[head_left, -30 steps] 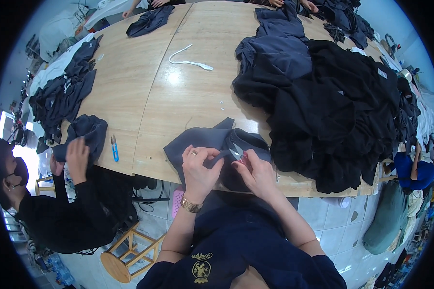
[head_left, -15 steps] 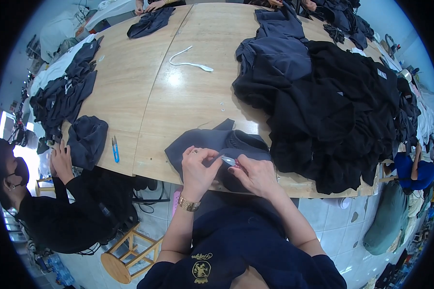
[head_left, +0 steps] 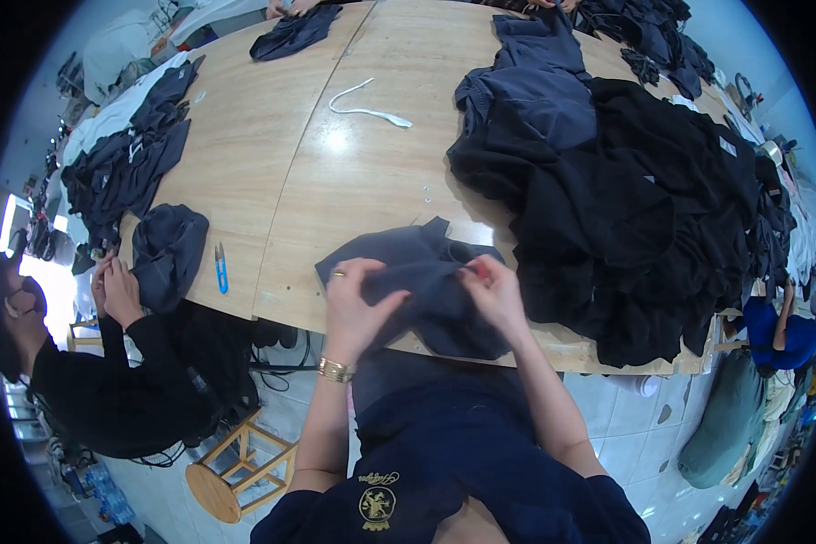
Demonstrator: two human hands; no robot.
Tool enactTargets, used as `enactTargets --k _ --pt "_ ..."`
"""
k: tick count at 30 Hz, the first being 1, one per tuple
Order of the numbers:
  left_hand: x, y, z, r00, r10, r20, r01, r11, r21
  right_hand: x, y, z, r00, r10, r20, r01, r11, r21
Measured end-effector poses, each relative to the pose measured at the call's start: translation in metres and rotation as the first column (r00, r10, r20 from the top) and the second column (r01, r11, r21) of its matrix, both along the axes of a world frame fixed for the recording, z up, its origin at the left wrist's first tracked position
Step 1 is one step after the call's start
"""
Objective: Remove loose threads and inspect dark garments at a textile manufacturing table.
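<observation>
A dark grey garment (head_left: pixel 426 313) lies bunched at the table's near edge, under both my hands. On its left side rests my left hand (head_left: pixel 358 304), thumb and fingers spread apart against the cloth. My right hand (head_left: pixel 497 297) is closed at the garment's upper right part, fingertips pinched by the fabric. A bit of pinkish-red handle (head_left: pixel 482 270) shows among those fingers. It belongs to the small snips, whose blades are hidden now.
A large heap of black garments (head_left: pixel 635 218) covers the table's right side. Blue-handled snips (head_left: pixel 221 270) and a folded dark garment (head_left: pixel 168 254) lie left, beside a seated co-worker (head_left: pixel 109 363). A white strip (head_left: pixel 372 112) lies further back. A wooden stool (head_left: pixel 218 480) stands at lower left.
My hands have moved apart: the left thumb has opened away from the cloth, and the right hand has shifted right and up. The snips' blades no longer show. The garment is spread wider.
</observation>
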State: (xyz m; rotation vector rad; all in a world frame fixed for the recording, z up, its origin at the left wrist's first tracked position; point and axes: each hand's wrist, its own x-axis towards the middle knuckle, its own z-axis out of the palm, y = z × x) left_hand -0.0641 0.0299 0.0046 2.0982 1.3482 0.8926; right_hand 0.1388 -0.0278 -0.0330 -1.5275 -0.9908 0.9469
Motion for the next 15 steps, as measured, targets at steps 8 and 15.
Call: enactTargets --k 8,15 --pt "-0.06 0.001 -0.06 0.973 0.212 -0.089 -0.221 0.763 -0.607 0.027 -0.002 -0.037 0.953 -0.19 0.234 0.199 0.98 -0.017" --pt "-0.011 -0.013 -0.044 0.784 0.222 0.58 0.151 0.838 -0.524 -0.008 -0.009 -0.006 0.934 -0.344 0.097 0.313 0.919 0.24"
